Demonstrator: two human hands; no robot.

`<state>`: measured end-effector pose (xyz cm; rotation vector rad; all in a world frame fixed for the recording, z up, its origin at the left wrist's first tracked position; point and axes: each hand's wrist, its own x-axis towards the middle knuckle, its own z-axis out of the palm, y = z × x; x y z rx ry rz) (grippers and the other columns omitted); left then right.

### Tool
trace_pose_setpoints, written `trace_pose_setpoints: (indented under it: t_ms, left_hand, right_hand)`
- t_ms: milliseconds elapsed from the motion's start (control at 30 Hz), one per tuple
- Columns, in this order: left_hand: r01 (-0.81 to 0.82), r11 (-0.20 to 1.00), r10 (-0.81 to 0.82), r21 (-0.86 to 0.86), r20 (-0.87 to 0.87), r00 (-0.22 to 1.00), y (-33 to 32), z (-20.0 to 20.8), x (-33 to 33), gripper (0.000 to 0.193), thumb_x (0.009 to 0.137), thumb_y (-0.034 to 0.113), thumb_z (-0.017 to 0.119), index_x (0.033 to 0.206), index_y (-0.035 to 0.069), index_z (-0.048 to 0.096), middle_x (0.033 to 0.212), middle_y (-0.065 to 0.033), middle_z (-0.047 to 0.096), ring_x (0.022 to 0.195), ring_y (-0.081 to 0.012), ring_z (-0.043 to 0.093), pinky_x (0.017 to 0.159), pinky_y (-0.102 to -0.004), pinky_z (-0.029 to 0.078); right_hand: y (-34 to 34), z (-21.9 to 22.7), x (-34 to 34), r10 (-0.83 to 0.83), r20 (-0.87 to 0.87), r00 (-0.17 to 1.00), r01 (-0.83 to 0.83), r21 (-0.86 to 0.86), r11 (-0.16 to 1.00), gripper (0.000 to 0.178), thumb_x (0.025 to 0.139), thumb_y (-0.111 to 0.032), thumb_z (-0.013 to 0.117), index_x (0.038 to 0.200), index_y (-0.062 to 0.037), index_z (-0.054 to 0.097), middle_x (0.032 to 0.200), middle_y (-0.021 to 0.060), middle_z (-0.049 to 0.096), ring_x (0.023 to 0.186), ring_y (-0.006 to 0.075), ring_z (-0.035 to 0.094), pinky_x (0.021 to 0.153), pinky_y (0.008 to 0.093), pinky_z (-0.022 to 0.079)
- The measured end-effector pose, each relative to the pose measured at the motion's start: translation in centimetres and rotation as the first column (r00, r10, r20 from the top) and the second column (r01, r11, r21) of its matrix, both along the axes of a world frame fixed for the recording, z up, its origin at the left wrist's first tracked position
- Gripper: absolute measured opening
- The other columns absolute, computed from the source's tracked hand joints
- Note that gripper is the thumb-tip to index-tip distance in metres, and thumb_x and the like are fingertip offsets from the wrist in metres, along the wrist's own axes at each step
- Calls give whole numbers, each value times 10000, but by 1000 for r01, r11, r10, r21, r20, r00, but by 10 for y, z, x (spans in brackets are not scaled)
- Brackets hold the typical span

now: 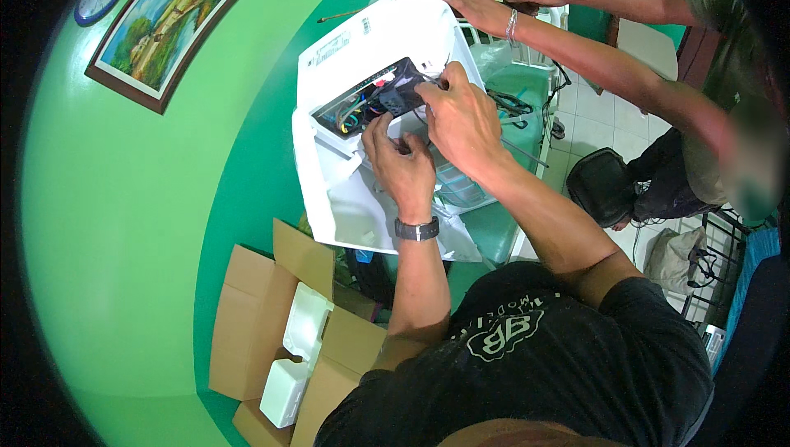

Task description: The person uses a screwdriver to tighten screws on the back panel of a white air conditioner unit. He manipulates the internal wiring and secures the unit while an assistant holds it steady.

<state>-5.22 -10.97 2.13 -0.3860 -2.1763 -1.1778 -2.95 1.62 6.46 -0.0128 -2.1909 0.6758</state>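
A white appliance casing [387, 32] stands tilted in front of me. Coloured wires [355, 111] and dark parts show inside its open black compartment [380, 100]. My left hand [401, 163], with a dark watch on its wrist, is at the compartment's lower edge. Its fingers are bent inward, and what lies between them and the thumb is hard to make out. Over the compartment's right end, my right hand [465, 118] has its fingers closed together; whatever they grip is hidden. Another person's hand [465, 4] rests on the casing's top edge.
An open cardboard box [247, 319] with white foam pieces [286, 389] stands at lower left. The other person stands at the right near a black bag [602, 188]. Dark cables [512, 103] lie on a green surface [527, 143] beside the casing. A green wall [148, 225] bounds the left.
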Motion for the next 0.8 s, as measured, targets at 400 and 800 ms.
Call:
trace_pose_setpoints:
  t_ms: [400, 800]
  left_hand:
    - [-30, 996, 31, 83, -10, 999, 2, 2, -7, 349, 890, 37, 719, 1224, -13, 631, 1277, -178, 592, 1080, -328, 616, 844, -401, 526]
    - [-66, 983, 73, 173, -29, 997, 9, -2, -3, 534, 921, 158, 797, 1351, -12, 531, 1270, -163, 599, 840, -254, 636, 784, -390, 537]
  right_hand:
    - [2, 6, 2, 30, 114, 993, -45, 128, 991, 258, 840, -42, 737, 1094, -56, 778, 1104, 199, 593, 779, 375, 715, 679, 481, 588]
    - [12, 13, 37, 193, -204, 960, -201, -17, 979, 362, 883, -105, 801, 1229, -89, 697, 1168, 185, 502, 742, 308, 642, 631, 445, 558]
